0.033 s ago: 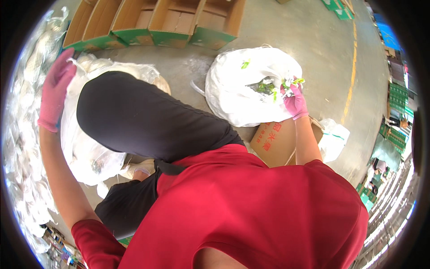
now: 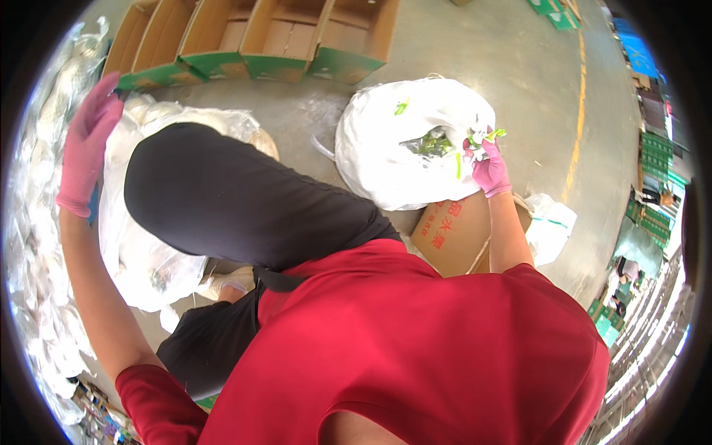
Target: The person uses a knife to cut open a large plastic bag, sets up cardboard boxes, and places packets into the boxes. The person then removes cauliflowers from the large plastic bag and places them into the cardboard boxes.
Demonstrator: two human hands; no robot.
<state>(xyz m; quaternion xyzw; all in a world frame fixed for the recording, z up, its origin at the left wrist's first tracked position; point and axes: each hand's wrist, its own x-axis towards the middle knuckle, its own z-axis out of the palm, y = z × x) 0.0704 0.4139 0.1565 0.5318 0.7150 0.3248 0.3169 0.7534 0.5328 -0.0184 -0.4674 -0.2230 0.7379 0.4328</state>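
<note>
My right hand [image 2: 490, 172], in a pink knitted glove, is closed on some leafy scraps [image 2: 480, 141], green and white. They are at the right side of a big white sack [image 2: 371, 141]. Dark green leaves [image 2: 432, 142] show in the sack's round mouth, and a light green leaf [image 2: 401, 108] lies on its outside. My left hand [image 2: 90, 148], gloved in pink too, is raised at the far left with fingers loosely bent and thumb apart. I see nothing in it. It is beside clear plastic bags [image 2: 48, 185] with pale, bulky contents.
Open cardboard boxes [image 2: 282, 41] with green lower sides stand in a row at the far left. A brown carton [image 2: 449, 237] is below the sack, with a white bag [image 2: 552, 226] beside it. Another clear bag [image 2: 141, 252] lies by my bent leg. Green boxes [image 2: 656, 159] are stacked far right.
My right hand and the leafy scraps have moved slightly right relative to the sack, uncovering more of its mouth. My left hand has shifted a little left. The view has shifted slightly too.
</note>
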